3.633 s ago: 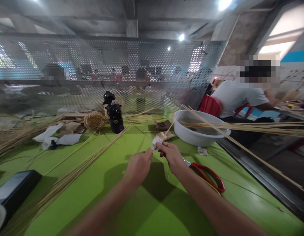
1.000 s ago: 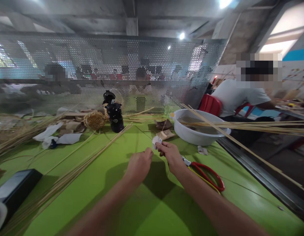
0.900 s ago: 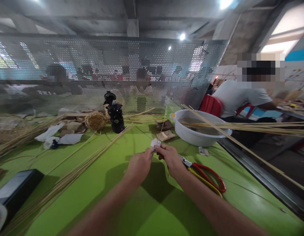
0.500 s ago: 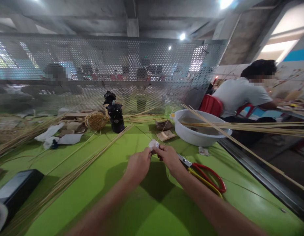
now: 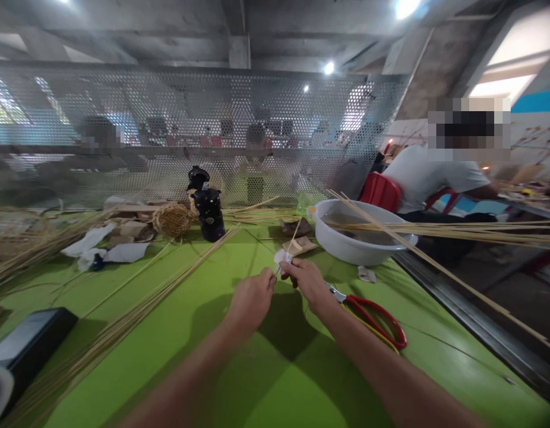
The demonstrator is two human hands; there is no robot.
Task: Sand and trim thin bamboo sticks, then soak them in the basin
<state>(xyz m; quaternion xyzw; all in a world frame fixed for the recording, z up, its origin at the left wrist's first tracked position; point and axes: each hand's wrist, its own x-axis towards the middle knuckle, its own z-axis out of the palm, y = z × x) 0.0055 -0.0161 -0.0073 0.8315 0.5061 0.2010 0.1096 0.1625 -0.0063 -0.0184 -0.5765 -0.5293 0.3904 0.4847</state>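
Both hands meet over the middle of a green bench (image 5: 257,386). The right hand (image 5: 308,282) pinches a small white wad (image 5: 281,257) between thumb and fingers. The left hand (image 5: 252,302), just to its left, is curled nearly closed, with its fingertips at the near end of a thin strip (image 5: 294,234). That strip slants through or behind the wad, I cannot tell which, and its pale end points to the far side.

Scissors (image 5: 376,312) with red and yellow handles lie right of the right wrist, their blades partly hidden by it. On the far right, a white basin (image 5: 364,251) holds murky liquid, and long pale strips (image 5: 457,228) reach over its rim. A piece of brown paper (image 5: 300,245) lies just beyond the wad. To the left, a bundle of strips (image 5: 168,282) runs from near to far, ending beside a dark bottle (image 5: 209,215) with its lid up.
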